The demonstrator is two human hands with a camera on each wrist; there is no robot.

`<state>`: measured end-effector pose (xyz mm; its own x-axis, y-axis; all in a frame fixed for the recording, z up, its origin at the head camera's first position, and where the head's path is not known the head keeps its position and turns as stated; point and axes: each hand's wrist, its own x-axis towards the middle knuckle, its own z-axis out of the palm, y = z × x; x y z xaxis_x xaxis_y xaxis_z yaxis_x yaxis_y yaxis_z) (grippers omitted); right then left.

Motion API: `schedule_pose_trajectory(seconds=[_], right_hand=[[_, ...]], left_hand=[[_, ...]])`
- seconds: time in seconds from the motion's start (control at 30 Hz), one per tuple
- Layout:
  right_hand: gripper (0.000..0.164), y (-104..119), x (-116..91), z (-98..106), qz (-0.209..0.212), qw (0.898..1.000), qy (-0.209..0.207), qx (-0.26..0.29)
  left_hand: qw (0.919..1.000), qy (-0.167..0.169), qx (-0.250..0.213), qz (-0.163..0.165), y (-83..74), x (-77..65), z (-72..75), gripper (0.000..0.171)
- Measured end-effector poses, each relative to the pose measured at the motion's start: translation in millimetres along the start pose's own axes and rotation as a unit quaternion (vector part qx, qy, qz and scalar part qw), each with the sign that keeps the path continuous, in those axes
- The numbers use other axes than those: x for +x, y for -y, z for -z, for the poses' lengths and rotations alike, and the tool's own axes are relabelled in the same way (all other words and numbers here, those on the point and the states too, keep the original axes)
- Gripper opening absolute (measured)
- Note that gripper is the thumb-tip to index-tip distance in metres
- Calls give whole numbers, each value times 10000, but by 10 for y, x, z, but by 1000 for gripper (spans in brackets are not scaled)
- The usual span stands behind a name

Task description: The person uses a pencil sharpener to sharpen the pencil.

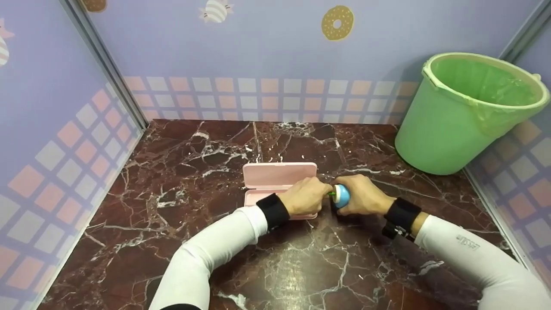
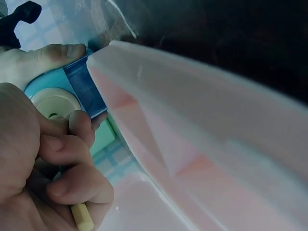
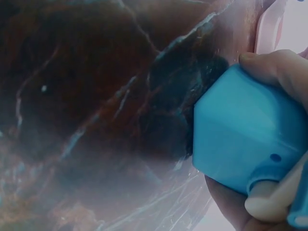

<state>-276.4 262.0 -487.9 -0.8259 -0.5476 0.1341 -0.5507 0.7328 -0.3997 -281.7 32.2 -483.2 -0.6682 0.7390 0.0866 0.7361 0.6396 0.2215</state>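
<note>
My right hand (image 1: pixel 361 193) grips a blue pencil sharpener (image 1: pixel 343 196) with a pale round front that faces left. In the right wrist view its angular body (image 3: pixel 240 125) shows, with a crank (image 3: pixel 269 199) at the lower right. My left hand (image 1: pixel 306 196) curls its fingers round a pencil; its green shaft (image 1: pixel 331 193) shows between the hand and the sharpener's front. A yellowish pencil end (image 2: pixel 83 217) sticks out below the left fingers. Behind and under the left hand lies an open pink pencil case (image 1: pixel 280 174), its lid tipped back and its tray partly hidden.
A tall green bucket (image 1: pixel 447 125) stands at the back right corner. Small white scraps (image 1: pixel 248 149) lie scattered on the dark marbled tabletop (image 1: pixel 185 224) behind the case. Patterned panels (image 1: pixel 267 47) wall the back and both sides.
</note>
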Motion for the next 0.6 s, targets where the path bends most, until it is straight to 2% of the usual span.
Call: schedule_pose_trajectory(seconds=[0.1, 0.37, 0.6], right_hand=[[56, 1, 1, 2, -58, 10000, -40, -22], [58, 50, 98, -4, 11, 10000, -63, 7], [59, 29, 22, 18, 173, 9995, -33, -264]], left_hand=[[10000, -38, 91, 5, -12, 28, -4, 19], [9998, 16, 38, 195, 28, -28, 63, 19], [9990, -42, 447, 18, -38, -33, 71, 7]])
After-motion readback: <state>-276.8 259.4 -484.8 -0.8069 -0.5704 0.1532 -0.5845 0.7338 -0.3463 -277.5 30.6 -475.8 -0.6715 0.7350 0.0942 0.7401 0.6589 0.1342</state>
